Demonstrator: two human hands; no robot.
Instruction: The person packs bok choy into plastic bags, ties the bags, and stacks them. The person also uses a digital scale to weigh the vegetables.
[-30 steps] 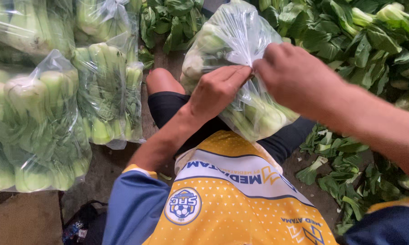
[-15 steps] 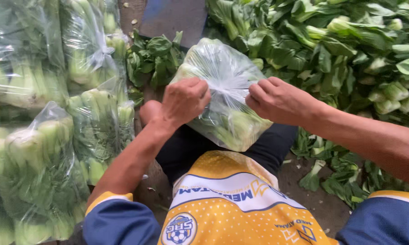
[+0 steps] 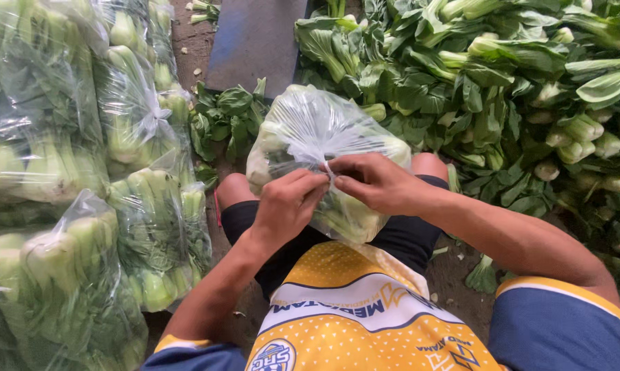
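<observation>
Nearest us, our left hand (image 3: pixel 286 206) and right hand (image 3: pixel 375 182) meet fingertip to fingertip, both pinching the gathered neck of a clear plastic bag (image 3: pixel 310 141) of leafy greens. The bag rests on our lap between the knees, directly under and beyond the hands, its long axis running away from us, its neck turned back toward us. Left of the left hand lie filled bags (image 3: pixel 76 206). Beyond the right hand spreads a pile of loose greens (image 3: pixel 502 82).

Both arms bent in over the lap, left hand (image 3: pixel 286 206) and right hand (image 3: pixel 375 182) meeting fingertip to fingertip, each pinched tight, knuckles up, forearms angled inward.
</observation>
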